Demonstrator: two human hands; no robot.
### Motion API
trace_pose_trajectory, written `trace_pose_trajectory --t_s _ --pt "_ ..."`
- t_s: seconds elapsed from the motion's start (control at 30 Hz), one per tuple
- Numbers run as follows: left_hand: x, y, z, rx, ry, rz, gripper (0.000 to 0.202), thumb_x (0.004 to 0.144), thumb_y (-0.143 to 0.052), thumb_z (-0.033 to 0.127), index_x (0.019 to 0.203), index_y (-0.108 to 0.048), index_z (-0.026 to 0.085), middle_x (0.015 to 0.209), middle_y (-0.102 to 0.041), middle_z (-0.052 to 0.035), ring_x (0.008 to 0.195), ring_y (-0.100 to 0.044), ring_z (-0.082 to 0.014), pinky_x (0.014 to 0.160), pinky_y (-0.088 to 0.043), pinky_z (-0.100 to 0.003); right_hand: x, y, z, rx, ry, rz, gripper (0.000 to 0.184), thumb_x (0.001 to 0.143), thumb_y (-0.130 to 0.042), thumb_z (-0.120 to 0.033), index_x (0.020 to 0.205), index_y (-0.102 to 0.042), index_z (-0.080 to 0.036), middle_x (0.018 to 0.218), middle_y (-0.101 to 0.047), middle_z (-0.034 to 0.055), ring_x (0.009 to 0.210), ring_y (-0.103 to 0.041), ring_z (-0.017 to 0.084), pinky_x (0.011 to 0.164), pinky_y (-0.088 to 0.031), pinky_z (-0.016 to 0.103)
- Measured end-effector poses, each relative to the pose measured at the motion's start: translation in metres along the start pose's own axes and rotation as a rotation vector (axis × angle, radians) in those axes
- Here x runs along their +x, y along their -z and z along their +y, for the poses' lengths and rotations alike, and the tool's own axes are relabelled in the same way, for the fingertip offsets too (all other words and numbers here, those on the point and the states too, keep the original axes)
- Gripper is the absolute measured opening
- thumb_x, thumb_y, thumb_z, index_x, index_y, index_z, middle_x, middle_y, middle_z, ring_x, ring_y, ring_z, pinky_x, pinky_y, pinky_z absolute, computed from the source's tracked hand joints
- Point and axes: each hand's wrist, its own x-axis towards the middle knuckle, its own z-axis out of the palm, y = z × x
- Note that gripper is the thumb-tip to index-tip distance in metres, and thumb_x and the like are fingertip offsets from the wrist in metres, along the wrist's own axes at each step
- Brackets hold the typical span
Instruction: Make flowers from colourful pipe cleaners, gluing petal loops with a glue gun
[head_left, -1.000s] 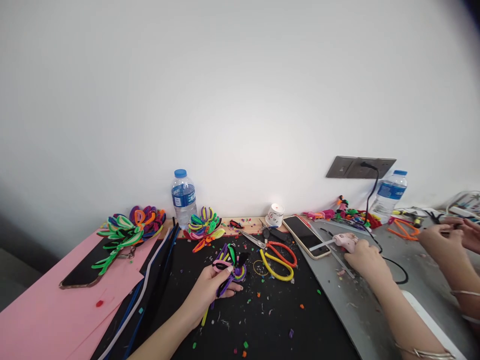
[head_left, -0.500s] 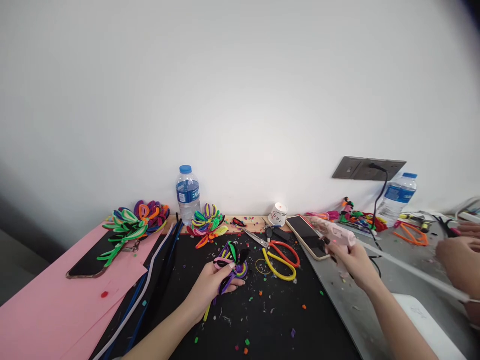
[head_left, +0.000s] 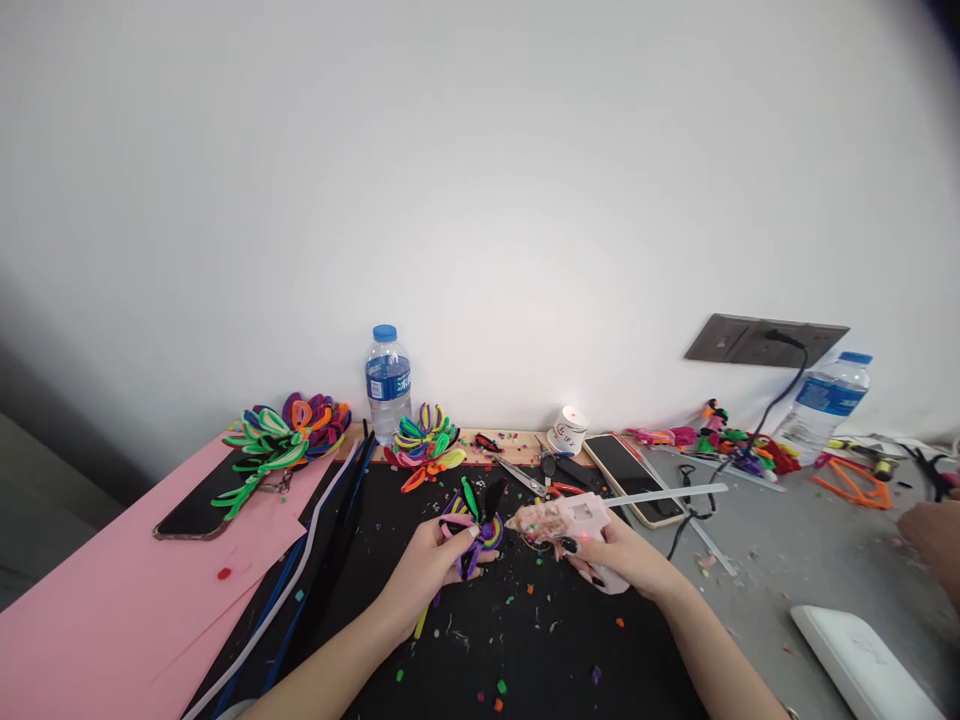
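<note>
Gripping a pink glue gun point(head_left: 571, 522), the right hand point(head_left: 626, 560) aims it at the pipe-cleaner flower point(head_left: 472, 515) pinched in the left hand point(head_left: 427, 562), both near the scissors point(head_left: 532, 482).

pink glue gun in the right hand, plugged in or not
Plugged in: the pink plastic glue gun in the right hand trails a black cord up to the dark wall socket plate.

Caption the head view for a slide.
Left hand holds a multicoloured pipe-cleaner flower; right hand aims a pink glue gun at it.

Fuzzy pipe-cleaner flower point(head_left: 471, 520), glossy plastic glue gun point(head_left: 570, 520), matt black mat point(head_left: 525, 620)
</note>
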Motion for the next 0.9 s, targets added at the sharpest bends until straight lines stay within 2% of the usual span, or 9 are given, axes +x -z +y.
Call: trace_pose_trajectory --t_s 0.2,0.37,0.6,0.9 --pt "0.0002 -0.0006 -0.0012 0.028 -0.001 0.021 0.036 0.067 -0.072 0.038 0.088 -0.052 0.016 0.081 -0.070 -0.0051 0.078 -0.070 -0.0244 0.064 -0.052 -0.028 0.0038 -0.0075 0.0042 -0.100 -0.006 0.013 0.032 0.070 -0.061 -0.034 0.094 -0.048 -0.016 0.052 -0.051 -0.0061 0.043 -0.043 0.008 0.041 -0.035 0.018" --pt "-0.0009 -0.0019 -0.0013 0.050 -0.006 0.023 0.039 0.066 -0.072 0.039 0.089 -0.052 0.016 0.077 -0.068 -0.0036 0.077 -0.070 -0.0249 0.064 -0.052 -0.029 0.0042 -0.0085 0.0038 -0.163 -0.001 0.024 0.020 0.071 -0.057 -0.029 0.086 -0.049 -0.016 0.051 -0.051 -0.0062 0.042 -0.042 0.007 0.041 -0.035 0.017" --pt "0.0001 -0.0029 -0.0016 0.065 -0.003 0.018 0.042 0.064 -0.072 0.042 0.091 -0.051 0.016 0.073 -0.067 -0.0026 0.076 -0.070 -0.0259 0.064 -0.053 -0.031 0.0034 -0.0098 0.0013 -0.201 -0.012 0.019 0.022 0.071 -0.057 -0.029 0.089 -0.049 -0.017 0.052 -0.051 -0.0065 0.043 -0.044 0.007 0.040 -0.035 0.016" --pt "0.0000 -0.0004 -0.0028 0.082 -0.016 0.003 0.042 0.066 -0.070 0.042 0.093 -0.053 0.016 0.078 -0.070 -0.0048 0.077 -0.070 -0.0260 0.065 -0.053 -0.031 0.0017 -0.0113 -0.0005 -0.227 0.005 0.036 0.015 0.073 -0.056 -0.028 0.081 -0.049 -0.017 0.050 -0.051 -0.0059 0.042 -0.044 0.007 0.039 -0.034 0.016"
